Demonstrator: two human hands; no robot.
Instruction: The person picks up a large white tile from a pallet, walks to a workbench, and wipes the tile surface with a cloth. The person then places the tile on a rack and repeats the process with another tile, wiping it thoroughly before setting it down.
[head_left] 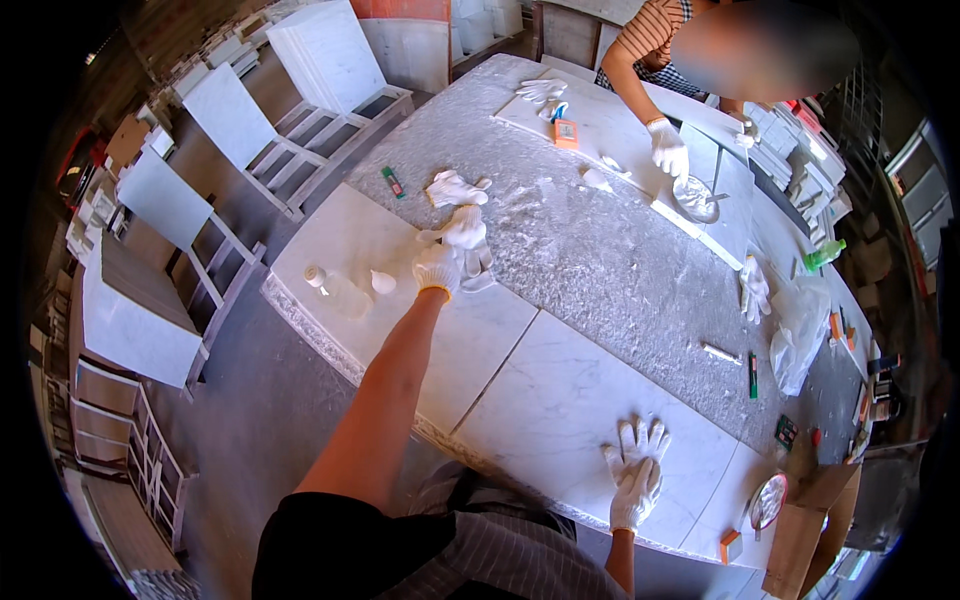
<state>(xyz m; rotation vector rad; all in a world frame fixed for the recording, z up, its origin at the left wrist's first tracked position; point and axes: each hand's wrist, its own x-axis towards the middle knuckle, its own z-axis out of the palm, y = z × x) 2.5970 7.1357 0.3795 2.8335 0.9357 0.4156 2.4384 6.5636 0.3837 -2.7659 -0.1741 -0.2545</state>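
My left hand (439, 268), in a white knit glove, reaches to the far edge of the left marble slab (480, 350). Its fingers close on bunched white cloth (478, 264) that looks like a work glove; the fingers partly blend with it. Another white glove (457, 188) lies just beyond. My right hand (636, 480), gloved too, rests flat with fingers spread on the right marble slab (575, 400), near the table's front edge. Left of my left hand are a small clear bottle (316, 277) and a white rounded piece (382, 282).
Across the rough grey tabletop (590, 270), a person's gloved hand (669, 148) works at a metal bowl (695, 200). A cardboard box (815, 525), an orange block (731, 546) and a round dish (768, 502) sit at right. Slabs on racks (230, 115) stand left.
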